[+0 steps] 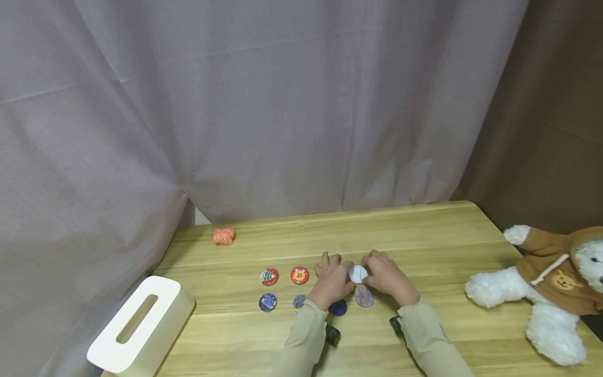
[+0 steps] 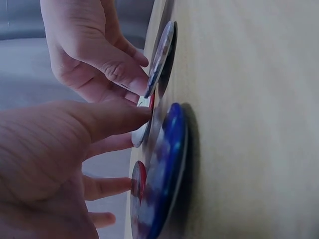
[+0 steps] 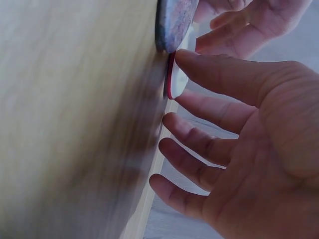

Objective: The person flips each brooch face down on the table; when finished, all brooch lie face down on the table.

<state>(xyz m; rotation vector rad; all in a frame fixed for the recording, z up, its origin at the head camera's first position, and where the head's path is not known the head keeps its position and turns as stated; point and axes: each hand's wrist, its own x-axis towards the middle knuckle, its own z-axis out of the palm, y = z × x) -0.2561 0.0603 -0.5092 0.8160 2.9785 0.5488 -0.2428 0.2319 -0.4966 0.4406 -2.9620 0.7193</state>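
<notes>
A round white badge with a red edge (image 1: pixel 358 274) lies flat on the table between both hands. My left hand (image 1: pixel 332 280) pinches its left side between thumb and forefinger, the other fingers spread. On its right side my right hand (image 1: pixel 387 275) does the same; in the right wrist view that thumb and forefinger meet the rim of the white badge (image 3: pixel 182 74). Just nearer lies a pinkish-purple badge (image 1: pixel 364 297). A dark blue badge (image 1: pixel 338 308) sits partly under the left wrist. Beside the left fingers, a red-edged badge (image 2: pixel 137 189) shows in the left wrist view.
More round badges lie leftward: a red one with a green tree (image 1: pixel 269 276), a red-and-yellow one (image 1: pixel 299 275), a blue swirled one (image 1: pixel 268 302). A white tissue box (image 1: pixel 136 324), coral yarn (image 1: pixel 223 236) and a plush bear (image 1: pixel 551 277) surround them.
</notes>
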